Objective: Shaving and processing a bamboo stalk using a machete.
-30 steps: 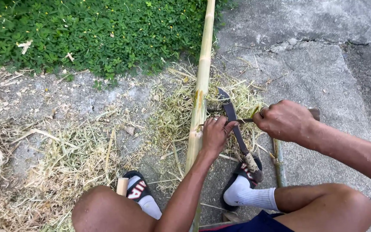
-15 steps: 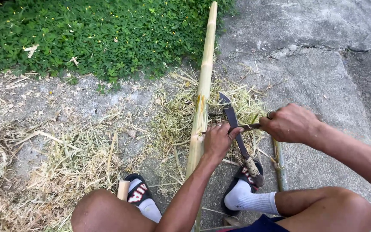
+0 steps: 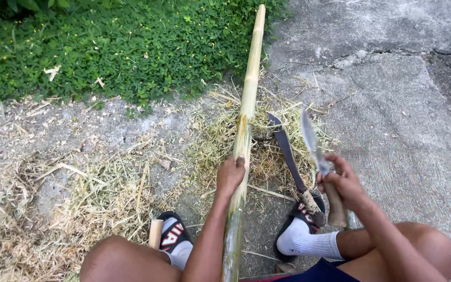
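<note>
Clearly, we were partway through dressing the pole (image 3: 245, 122). Our left hand (image 3: 229, 176) was wrapped around it, fingers curled over its top side, pinning it along the ground between our feet. The pole ran from our lap out to the green plants (image 3: 131, 47), its far stretch pale and smooth, the part by our knees greener and rougher. Our right hand (image 3: 343, 183) was closed on the wooden handle of a knife (image 3: 311, 143), its blade lifted and pointing away from us, clear of the pole. A second blade (image 3: 287, 151) lay on the ground just beside the pole, its handle by our right sandal (image 3: 301, 219). Shavings (image 3: 110, 193) lay thick on the concrete (image 3: 392, 115) to both sides, so we judged much scraping done. The near, greenish length looked like what was left, though we could not tell how clean the underside was.
</note>
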